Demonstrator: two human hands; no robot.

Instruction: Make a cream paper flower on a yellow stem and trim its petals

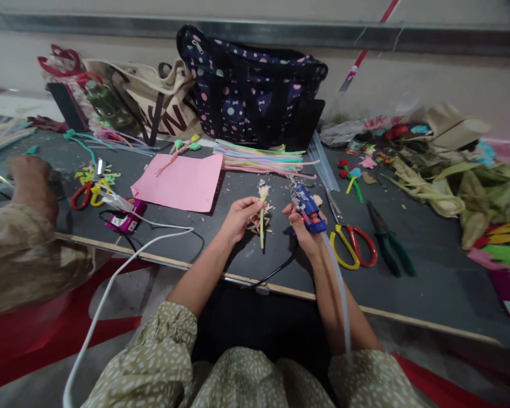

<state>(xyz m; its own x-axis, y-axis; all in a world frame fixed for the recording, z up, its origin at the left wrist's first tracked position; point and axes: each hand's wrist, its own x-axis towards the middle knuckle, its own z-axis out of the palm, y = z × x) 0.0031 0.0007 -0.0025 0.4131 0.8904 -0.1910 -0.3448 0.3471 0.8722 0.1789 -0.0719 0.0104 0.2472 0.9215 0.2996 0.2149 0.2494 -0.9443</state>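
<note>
My left hand [241, 218] pinches a small handmade flower [262, 218] upright, with a pale, frayed head and a thin yellow-green stem. My right hand [308, 226] is wrapped round a blue glue gun [308, 205], its nozzle tilted up and toward the left. A long translucent glue stick [340, 283] runs out of the gun's back end along my right forearm. The nozzle and the flower head are apart. Short pale scraps [261, 228] lie on the table under the flower.
Right of the glue gun are red-and-yellow scissors [352, 243], green-handled pliers [391, 241] and dried husks [454, 190]. Pink paper [182, 181] and coloured strips [263, 158] lie behind. A white cable [153, 241] crosses the table edge. At left is another person's arm [32, 192].
</note>
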